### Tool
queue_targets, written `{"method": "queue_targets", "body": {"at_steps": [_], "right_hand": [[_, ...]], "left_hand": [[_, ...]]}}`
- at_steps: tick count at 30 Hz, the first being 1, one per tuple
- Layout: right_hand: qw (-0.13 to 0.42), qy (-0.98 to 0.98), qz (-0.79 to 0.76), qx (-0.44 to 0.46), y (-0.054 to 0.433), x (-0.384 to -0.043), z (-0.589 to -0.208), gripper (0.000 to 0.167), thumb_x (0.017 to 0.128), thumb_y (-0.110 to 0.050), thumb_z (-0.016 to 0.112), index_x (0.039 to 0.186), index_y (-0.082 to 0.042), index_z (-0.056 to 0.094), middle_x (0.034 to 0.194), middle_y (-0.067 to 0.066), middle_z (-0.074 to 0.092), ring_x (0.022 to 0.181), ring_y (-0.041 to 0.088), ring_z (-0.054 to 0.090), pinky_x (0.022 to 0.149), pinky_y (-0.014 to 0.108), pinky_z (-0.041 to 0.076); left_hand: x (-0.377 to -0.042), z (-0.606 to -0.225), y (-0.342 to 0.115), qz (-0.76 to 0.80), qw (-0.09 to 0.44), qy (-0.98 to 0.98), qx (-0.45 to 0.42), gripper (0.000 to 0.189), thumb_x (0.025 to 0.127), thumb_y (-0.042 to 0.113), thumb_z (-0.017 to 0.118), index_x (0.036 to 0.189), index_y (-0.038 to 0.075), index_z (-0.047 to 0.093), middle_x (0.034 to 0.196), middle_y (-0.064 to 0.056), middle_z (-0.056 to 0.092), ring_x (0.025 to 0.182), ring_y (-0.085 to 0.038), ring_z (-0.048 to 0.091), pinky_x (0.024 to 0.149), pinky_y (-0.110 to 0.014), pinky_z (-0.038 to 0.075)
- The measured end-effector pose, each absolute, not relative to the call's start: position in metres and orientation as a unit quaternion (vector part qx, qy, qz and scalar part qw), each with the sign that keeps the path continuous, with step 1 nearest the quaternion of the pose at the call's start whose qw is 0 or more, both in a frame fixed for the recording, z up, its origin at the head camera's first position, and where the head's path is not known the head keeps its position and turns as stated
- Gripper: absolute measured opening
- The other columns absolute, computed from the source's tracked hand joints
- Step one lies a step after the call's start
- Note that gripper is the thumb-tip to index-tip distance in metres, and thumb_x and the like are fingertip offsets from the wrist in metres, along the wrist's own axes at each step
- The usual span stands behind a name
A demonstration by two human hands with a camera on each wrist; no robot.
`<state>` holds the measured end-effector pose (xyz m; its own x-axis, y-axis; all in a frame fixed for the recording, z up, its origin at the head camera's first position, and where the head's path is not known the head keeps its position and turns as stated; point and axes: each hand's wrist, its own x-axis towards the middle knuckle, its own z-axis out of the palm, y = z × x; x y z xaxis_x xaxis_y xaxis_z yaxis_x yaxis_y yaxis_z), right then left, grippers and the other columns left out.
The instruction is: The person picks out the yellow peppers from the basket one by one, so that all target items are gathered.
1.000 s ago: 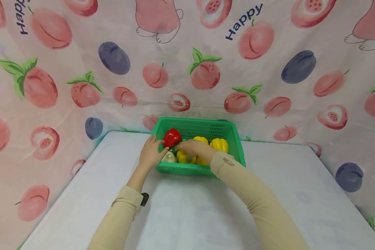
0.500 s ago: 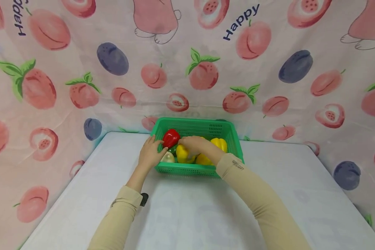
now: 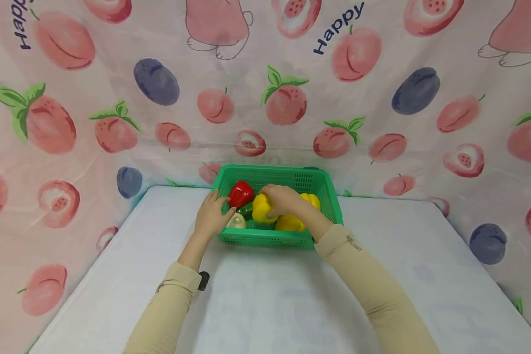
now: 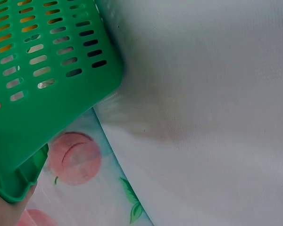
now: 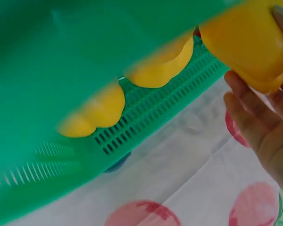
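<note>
My left hand holds the left rim of a green plastic basket, and a bit of that hand shows under the rim in the left wrist view. Inside the basket my right hand grips a yellow bell pepper; the right wrist view shows fingers and thumb around this pepper. Left of it lie a red bell pepper, a dark green vegetable partly covered, and a pale round vegetable with a small tip. More yellow peppers sit to the right, one partly behind my right hand.
The basket stands at the far edge of a white-covered table. Behind and beside the table hangs a pink cloth printed with fruit. The basket's perforated walls rise around the vegetables.
My right hand has come back from the left side of the basket and raised a yellow pepper slightly, uncovering more of the green vegetable. The left hand stays at the rim.
</note>
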<state>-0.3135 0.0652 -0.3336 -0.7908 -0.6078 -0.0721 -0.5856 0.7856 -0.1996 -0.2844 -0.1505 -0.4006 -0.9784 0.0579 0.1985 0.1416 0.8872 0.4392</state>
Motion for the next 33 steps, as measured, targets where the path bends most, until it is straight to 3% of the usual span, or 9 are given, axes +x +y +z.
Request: {"method": "queue_targets", "body": {"at_steps": [16, 28, 33], "right_hand": [[-0.061, 0.930, -0.253, -0.258, 0.088, -0.290, -0.352, 0.068, 0.077, -0.016, 0.077, 0.136, -0.003, 0.044, 0.132, 0.015, 0.054, 0.112, 0.031, 0.056, 0.096, 0.045, 0.049], [-0.106, 0.841, -0.502, -0.170, 0.095, -0.268, -0.369, 0.072, 0.074, -0.014, 0.080, 0.136, -0.006, 0.045, 0.134, 0.015, 0.052, 0.114, 0.031, 0.053, 0.097, 0.044, 0.049], [-0.091, 0.782, -0.596, -0.155, 0.097, -0.265, -0.369, 0.070, 0.075, -0.006, 0.078, 0.136, -0.006, 0.045, 0.133, 0.016, 0.049, 0.114, 0.031, 0.053, 0.100, 0.044, 0.047]], "left_hand": [[-0.285, -0.403, -0.151, -0.236, 0.092, -0.966, -0.051, 0.047, 0.095, 0.037, 0.052, 0.128, 0.004, 0.056, 0.150, -0.024, 0.030, 0.141, -0.041, 0.022, 0.113, -0.056, 0.025], [-0.282, -0.403, -0.149, -0.230, 0.086, -0.968, -0.049, 0.047, 0.095, 0.037, 0.051, 0.129, 0.004, 0.055, 0.151, -0.024, 0.030, 0.141, -0.041, 0.023, 0.113, -0.055, 0.025], [-0.283, -0.400, -0.152, -0.229, 0.094, -0.968, -0.049, 0.047, 0.095, 0.037, 0.052, 0.128, 0.004, 0.056, 0.150, -0.024, 0.031, 0.141, -0.041, 0.024, 0.113, -0.054, 0.026]]}}
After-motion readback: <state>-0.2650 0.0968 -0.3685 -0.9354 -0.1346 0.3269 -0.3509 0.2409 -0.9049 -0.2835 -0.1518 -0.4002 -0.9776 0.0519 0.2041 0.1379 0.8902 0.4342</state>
